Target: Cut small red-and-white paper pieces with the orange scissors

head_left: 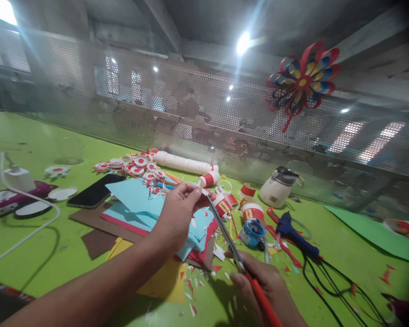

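Note:
My right hand (264,281) is closed round the red handles of a pair of scissors (225,231). The long blades point up and to the left, and their tips reach my left hand (182,206). My left thumb and fingers pinch a small white piece of paper (204,191) at those tips. Whether the blades are cutting it I cannot tell. Below my left hand lies a stack of light blue paper (132,200), with red, brown and yellow sheets under it. Cut paper scraps (192,290) are scattered round the scissors.
A blue glue gun (296,236) with black cords lies at right, beside a blue tape roll (252,232) and red-white paper cups (252,212). A white jug (277,188) stands behind. Leftward are a phone (94,190), a purple power strip (20,200) and red-white paper discs (136,169).

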### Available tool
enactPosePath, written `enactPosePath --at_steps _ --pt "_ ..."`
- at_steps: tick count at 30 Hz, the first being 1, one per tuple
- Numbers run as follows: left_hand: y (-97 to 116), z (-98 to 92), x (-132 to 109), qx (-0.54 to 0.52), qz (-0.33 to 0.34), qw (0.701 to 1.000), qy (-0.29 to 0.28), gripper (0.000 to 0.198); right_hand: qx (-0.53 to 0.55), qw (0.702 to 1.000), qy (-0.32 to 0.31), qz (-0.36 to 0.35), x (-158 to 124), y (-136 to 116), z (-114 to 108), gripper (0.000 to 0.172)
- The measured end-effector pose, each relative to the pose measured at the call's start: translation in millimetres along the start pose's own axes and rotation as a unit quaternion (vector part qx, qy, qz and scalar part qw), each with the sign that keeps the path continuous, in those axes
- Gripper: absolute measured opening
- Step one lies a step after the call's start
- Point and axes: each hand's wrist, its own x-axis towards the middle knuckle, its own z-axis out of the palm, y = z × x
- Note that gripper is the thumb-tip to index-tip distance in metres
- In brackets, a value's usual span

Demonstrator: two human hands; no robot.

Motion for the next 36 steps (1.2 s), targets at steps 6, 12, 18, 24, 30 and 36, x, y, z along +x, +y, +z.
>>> enactPosePath --at_steps 6,12,18,24,30,36 --pt "0.4 -2.4 1.9 0.02 -0.003 1.0 -0.004 0.01 0.011 1.0 0.003 0.0 1.0 -1.9 -0.2 0.03" --pt "-1.5 -3.2 2.2 0.012 0.016 1.0 -0.021 0.01 0.031 0.999 0.021 -0.001 0.1 -5.4 1.3 0.029" --pt "-2.1 -3.1 2.6 -0.003 0.015 1.0 -0.027 0.01 0.026 1.0 0.013 0.012 0.0 -4.3 1.1 0.029" --pt "-3.8 -4.4 3.9 -0.013 0.014 0.999 -0.032 0.012 -0.016 1.0 0.023 0.0 0.4 1.4 1.1 0.029" --pt "-2.6 -4.4 3.5 -0.005 0.02 0.999 -0.033 0.011 -0.033 0.999 0.001 -0.001 2.6 -0.5 -2.1 0.03" --pt "-0.7 -8.2 3.5 0.005 0.008 0.999 -0.031 0.011 0.003 1.0 -0.003 0.023 4.9 -5.9 -5.4 0.03"
